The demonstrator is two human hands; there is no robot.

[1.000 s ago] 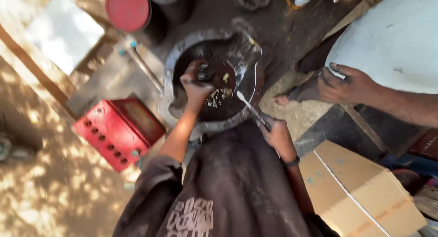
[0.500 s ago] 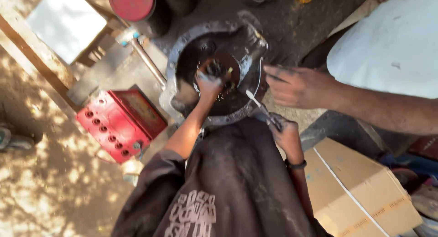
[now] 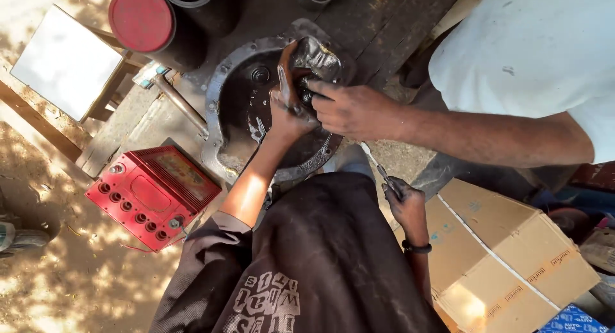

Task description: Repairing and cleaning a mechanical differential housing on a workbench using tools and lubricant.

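- Left hand (image 3: 289, 112) grips a greasy part inside the round metal housing (image 3: 225, 99).
- Right hand (image 3: 405, 202) holds a thin tool (image 3: 375, 163).
- A co-worker's hand (image 3: 355, 109) touches the same part.

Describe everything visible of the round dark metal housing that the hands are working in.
The round dark metal housing lies flat on a dark wooden bench, open side up. Its grey flange rim carries bolt holes; the inside looks black and oily. The person's left hand reaches into its centre, beside a co-worker's hand. A red battery lies near its lower left edge.
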